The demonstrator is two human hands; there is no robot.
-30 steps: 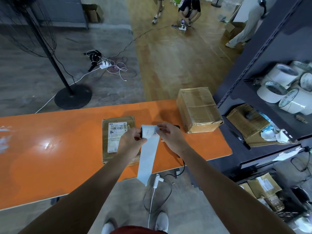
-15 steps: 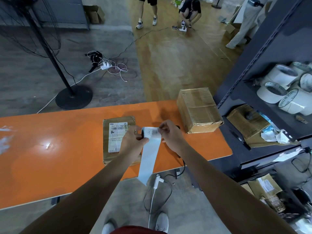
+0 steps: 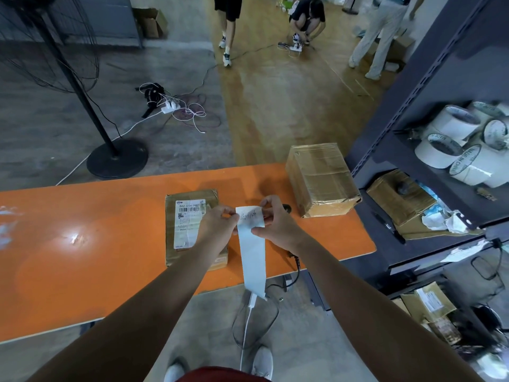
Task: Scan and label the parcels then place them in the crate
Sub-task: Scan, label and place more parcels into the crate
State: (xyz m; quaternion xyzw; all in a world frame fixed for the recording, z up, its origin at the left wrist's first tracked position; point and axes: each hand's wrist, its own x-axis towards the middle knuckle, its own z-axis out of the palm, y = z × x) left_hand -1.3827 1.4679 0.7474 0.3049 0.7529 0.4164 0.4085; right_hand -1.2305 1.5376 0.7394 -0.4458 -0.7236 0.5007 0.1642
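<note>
Head view: my left hand (image 3: pixel 217 226) and right hand (image 3: pixel 278 224) pinch the label strip (image 3: pixel 252 255) between them, just beside the flat parcel (image 3: pixel 190 216).

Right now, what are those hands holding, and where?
A white label strip, pinched at its top end by left hand and right hand; the rest hangs free.

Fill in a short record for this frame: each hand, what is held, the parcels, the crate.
left hand: pinches the top end of the label strip
right hand: pinches the same top end from the other side
label strip: white, hangs down, lower end past the near edge of the orange table
flat parcel: lies on the table, bears a printed label, partly behind the left hand
taped box: at the table's far right corner, no label visible
crate: not in view
</note>
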